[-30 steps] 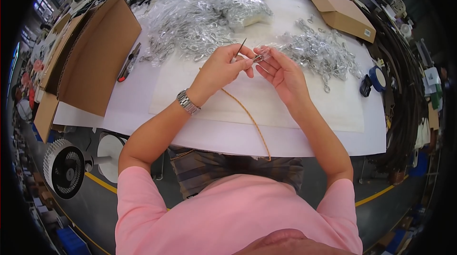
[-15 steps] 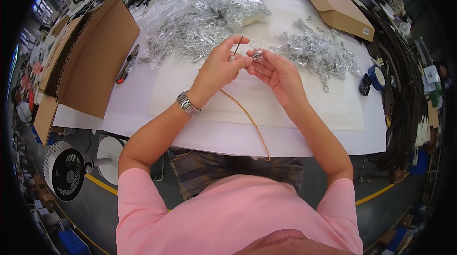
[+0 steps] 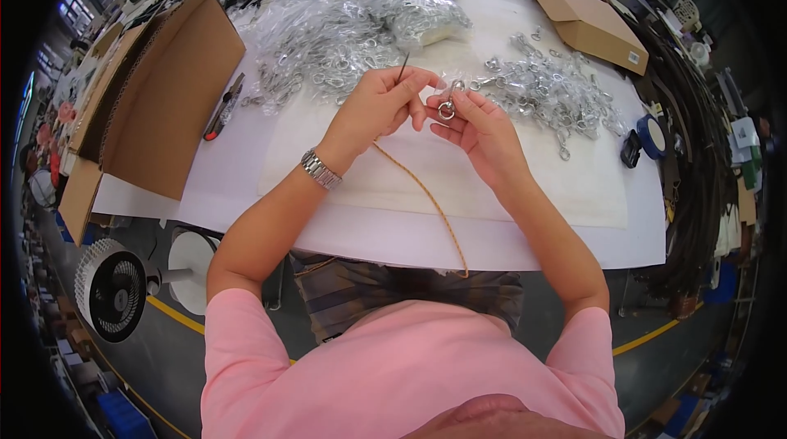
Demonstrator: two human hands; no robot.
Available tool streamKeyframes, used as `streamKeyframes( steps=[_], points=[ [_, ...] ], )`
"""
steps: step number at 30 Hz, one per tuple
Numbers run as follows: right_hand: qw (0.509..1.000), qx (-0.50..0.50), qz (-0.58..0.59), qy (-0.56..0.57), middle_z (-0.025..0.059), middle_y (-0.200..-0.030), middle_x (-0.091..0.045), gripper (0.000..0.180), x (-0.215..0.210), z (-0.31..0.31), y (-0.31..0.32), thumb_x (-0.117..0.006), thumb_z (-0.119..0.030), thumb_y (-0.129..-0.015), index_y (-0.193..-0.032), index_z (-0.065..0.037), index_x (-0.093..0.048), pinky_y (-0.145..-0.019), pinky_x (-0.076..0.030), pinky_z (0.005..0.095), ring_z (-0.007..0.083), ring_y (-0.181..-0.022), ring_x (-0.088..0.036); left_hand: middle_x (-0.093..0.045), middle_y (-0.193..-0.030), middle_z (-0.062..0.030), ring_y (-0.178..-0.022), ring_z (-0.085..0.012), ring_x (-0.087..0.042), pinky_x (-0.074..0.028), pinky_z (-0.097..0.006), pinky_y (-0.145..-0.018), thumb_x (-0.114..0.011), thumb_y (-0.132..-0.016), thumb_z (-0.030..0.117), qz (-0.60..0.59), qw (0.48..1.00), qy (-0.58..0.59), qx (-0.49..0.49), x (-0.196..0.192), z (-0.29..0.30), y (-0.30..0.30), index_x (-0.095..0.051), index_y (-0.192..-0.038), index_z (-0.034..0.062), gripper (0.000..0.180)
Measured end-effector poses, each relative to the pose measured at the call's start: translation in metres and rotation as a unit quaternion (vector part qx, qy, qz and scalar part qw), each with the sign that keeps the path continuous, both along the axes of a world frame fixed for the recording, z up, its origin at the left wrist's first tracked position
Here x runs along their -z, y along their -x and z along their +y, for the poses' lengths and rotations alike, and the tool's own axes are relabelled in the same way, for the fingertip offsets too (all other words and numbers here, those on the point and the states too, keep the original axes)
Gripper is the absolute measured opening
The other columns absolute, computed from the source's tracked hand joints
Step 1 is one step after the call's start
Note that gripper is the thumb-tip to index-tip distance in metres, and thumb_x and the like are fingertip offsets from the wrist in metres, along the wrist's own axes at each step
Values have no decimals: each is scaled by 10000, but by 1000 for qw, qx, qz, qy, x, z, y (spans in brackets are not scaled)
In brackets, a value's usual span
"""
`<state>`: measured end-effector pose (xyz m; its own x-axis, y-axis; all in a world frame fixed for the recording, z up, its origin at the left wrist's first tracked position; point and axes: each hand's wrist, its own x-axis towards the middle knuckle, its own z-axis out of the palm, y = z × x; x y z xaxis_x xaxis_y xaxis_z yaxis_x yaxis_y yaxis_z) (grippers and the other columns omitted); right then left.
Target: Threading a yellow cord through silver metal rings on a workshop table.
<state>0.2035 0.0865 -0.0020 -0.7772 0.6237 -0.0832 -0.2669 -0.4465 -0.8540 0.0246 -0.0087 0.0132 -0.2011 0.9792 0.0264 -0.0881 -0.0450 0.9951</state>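
Note:
My left hand (image 3: pixel 373 115), with a metal watch at the wrist, is closed on a thin dark pointed tool (image 3: pixel 403 68) whose tip sticks up past the fingers. From beneath this hand a yellow-brown cord (image 3: pixel 422 191) runs down over the table's near edge; whether the fingers grip it is hidden. Between the thumb and fingers of my right hand (image 3: pixel 490 134) is a silver metal swivel clasp (image 3: pixel 447 110) with a round ring, facing up. The two hands are close together but apart, above a white sheet (image 3: pixel 533 185).
Bagged metal clasps (image 3: pixel 328 54) pile up beyond my hands, with loose ones (image 3: pixel 557 90) to the right. A cardboard box (image 3: pixel 168 103) and a red-ended cutter (image 3: pixel 221 111) lie left. On the right are a smaller box (image 3: pixel 586 25), a blue tape roll (image 3: pixel 651 136) and dark straps (image 3: pixel 697 218).
My hands have drawn slightly apart. In my right hand the clasp has turned so that its ring shows, and the tool in my left hand has shifted a little left.

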Motion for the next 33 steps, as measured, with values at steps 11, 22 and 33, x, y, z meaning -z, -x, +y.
streamKeyframes(
  steps=[11, 22, 33],
  points=[
    [983, -171, -74, 8, 54, -1008, -719, 240, 10, 22, -8, -587, -238, -1067, -1128, -19, -663, -641, -494, 226, 64, -701, -578, -654, -757, 5, -502, 3, -407, -262, -182, -434, -682, -980, 182, 44, 998, 18, 28, 5, 3, -2, -691, -1002, 44, 141],
    [854, -6, -255, -454, 51, -727, -666, 189, -4, -8, -6, -615, -189, -1012, -1018, -32, -720, -628, -493, 303, 121, -642, -626, -648, -760, -7, -616, -55, -577, -425, -204, -535, -631, -953, 115, 122, 991, -52, -26, 17, 7, -14, -644, -1010, 13, 118],
    [913, -32, -168, -369, -46, -719, -554, 206, -7, 3, -5, -579, -159, -1047, -987, -12, -710, -544, -332, 214, 35, -605, -412, -670, -835, 8, -594, -57, -488, -431, -217, -551, -500, -1050, 165, 213, 977, 12, 9, 19, 8, 28, -650, -1354, 70, 352]
  ],
)
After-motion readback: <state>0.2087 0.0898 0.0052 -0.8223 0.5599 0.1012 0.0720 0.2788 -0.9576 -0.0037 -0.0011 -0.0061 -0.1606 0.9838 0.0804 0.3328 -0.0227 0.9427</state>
